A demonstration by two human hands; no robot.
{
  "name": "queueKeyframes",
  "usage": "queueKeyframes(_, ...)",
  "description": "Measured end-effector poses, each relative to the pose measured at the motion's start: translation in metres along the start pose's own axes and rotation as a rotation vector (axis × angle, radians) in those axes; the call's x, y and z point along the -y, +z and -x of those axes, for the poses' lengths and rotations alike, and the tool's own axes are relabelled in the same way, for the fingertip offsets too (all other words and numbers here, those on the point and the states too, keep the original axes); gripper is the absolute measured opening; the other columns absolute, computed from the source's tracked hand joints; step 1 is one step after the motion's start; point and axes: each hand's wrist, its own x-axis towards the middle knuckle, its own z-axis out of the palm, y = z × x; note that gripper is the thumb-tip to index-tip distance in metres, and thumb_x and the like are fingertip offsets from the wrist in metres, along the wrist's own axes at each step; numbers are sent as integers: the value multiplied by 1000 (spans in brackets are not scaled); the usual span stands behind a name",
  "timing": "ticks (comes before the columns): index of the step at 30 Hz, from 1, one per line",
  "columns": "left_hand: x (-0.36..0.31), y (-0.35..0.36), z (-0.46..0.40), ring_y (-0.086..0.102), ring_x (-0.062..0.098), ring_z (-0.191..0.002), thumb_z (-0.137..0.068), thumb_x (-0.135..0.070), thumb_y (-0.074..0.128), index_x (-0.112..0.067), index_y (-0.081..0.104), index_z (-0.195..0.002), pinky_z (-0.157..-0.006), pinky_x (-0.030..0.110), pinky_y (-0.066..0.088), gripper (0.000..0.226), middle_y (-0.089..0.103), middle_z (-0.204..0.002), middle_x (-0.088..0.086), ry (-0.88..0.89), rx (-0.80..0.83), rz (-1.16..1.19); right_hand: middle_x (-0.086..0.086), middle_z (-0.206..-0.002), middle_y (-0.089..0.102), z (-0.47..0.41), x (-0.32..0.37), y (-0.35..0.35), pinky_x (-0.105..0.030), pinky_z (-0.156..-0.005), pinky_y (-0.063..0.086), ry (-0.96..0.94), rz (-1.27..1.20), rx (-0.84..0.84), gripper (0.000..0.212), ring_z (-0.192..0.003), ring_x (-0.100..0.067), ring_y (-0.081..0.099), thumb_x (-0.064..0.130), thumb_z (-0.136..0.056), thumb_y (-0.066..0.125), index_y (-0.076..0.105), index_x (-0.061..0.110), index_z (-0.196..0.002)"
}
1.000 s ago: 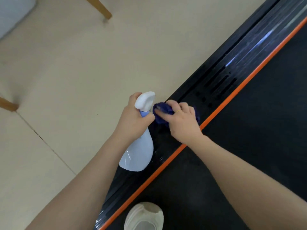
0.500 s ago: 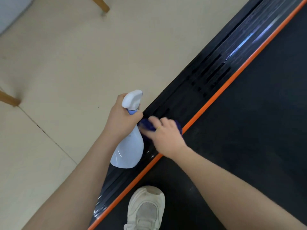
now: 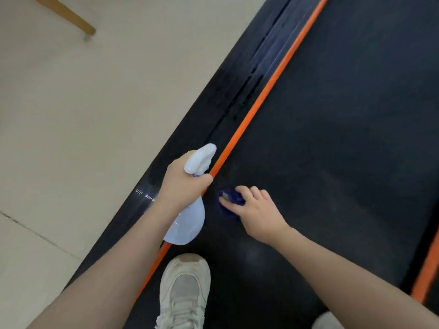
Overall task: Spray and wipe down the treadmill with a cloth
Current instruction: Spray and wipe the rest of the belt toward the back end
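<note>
Pale beige tiled floor (image 3: 83,110), wooden furniture leg (image 3: 69,16) at top left.

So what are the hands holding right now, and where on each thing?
The left hand grips the spray bottle round its neck, just below the white trigger head. The right hand presses the blue cloth onto the treadmill belt, fingers on top.
</note>
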Motion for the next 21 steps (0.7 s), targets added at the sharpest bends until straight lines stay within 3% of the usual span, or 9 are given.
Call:
queueKeyframes(4,-14,65,23,57,5,-96,-74,5,58,-19,61,-114,-75,9,42,47,62,-102,-11,108,224,11,-18,-114,56,60,-64,-4,-39,-68,43,485,-78,-2,55,-84,-37,54,11,-72,63,60,28,-124)
queueKeyframes(7,-17,112,34,53,3,-92,-78,1,56,-24,52,-120,-74,9,41,49,56,-99,-15,138,445,-93,-12,-134,40,105,-110,-11,-37,-84,35,721,-37,120,52,-106,-34,43,19,-88,50,44,36,-137)
queueKeyframes(9,-16,138,35,54,9,-98,-84,-5,57,-21,44,-128,-78,20,43,48,54,-105,-8,128,551,-174,-12,-133,39,133,-129,-16,-37,-86,34,862,-78,88,51,-107,-34,42,18,-90,47,43,35,-138)
queueKeyframes(14,-10,182,42,51,16,-115,-93,-27,56,-20,14,-150,-89,26,42,71,47,-134,2,107,669,-421,-15,-130,42,193,-143,-9,-40,-87,35,991,-169,9,51,-102,-36,43,14,-89,48,46,32,-137)
queueKeyframes(18,-10,206,51,58,17,-96,-92,-25,55,-21,21,-146,-82,33,51,65,57,-114,4,148,718,-542,-15,-129,43,224,-139,5,-40,-87,35,1024,-206,15,51,-103,-36,44,14,-89,49,47,32,-136)
queueKeyframes(21,-17,229,59,57,13,-86,-90,-23,55,-22,19,-146,-73,29,49,67,54,-104,-2,158,836,-544,-16,-127,43,244,-138,17,-41,-88,36,1112,-255,-43,50,-103,-37,44,12,-88,51,48,30,-136)
